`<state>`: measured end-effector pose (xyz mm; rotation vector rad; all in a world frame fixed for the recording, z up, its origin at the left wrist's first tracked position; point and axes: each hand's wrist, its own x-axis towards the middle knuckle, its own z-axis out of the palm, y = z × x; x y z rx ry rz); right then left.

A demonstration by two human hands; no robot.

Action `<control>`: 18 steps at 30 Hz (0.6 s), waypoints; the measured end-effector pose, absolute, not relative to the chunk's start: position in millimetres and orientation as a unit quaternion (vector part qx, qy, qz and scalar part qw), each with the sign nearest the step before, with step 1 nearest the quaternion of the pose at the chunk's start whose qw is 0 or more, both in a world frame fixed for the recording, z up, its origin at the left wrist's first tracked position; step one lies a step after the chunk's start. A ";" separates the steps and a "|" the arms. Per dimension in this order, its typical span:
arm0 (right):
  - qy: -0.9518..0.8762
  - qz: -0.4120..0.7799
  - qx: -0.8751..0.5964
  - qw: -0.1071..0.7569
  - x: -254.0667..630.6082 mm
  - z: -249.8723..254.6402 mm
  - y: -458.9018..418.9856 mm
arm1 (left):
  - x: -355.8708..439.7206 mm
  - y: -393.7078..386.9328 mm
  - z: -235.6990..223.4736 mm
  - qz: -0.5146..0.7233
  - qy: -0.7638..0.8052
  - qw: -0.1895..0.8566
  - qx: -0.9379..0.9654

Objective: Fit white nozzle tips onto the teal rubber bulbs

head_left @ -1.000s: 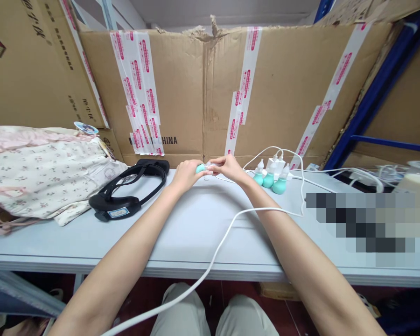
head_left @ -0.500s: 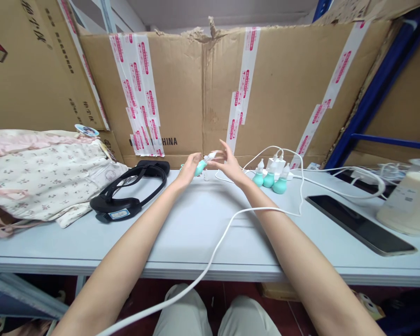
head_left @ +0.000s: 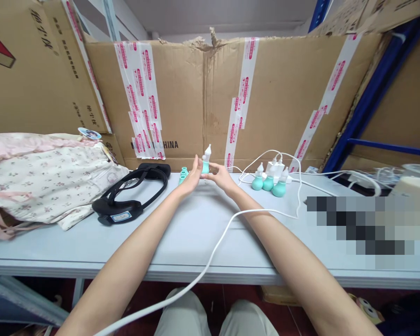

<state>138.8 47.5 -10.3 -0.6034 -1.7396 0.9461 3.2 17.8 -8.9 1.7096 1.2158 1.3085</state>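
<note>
Left hand (head_left: 190,181) and right hand (head_left: 224,178) both have their grip pinching one mint bulb (head_left: 205,167), pale tip (head_left: 208,150) pointing up, over the back of the worktop (head_left: 203,233), some mint pieces (head_left: 182,177) just beside the left, three tipped bulbs (head_left: 268,183) standing off to the right

Mint-green bulb (head_left: 205,168), pale grey table (head_left: 203,242), black headset (head_left: 126,206), cream floral bag (head_left: 52,172); white tape (head_left: 140,88) printed pinkish-red

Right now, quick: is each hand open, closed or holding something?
Left hand: holding the teal bulb, nozzle up, together with the right.
Right hand: holding the same bulb from its other side.
</note>
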 end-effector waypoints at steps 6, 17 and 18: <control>-0.705 0.438 -0.237 0.504 154.7 3.1 47.8 | -8.1 29.9 -10.5 0.516 0.473 0.308 0.644; -0.752 0.456 -0.263 0.396 162.4 10.2 37.0 | -12.7 26.3 -6.9 0.515 0.445 0.270 0.681; -0.756 0.452 -0.267 0.392 161.9 10.3 36.7 | -13.1 26.2 -6.8 0.514 0.442 0.268 0.684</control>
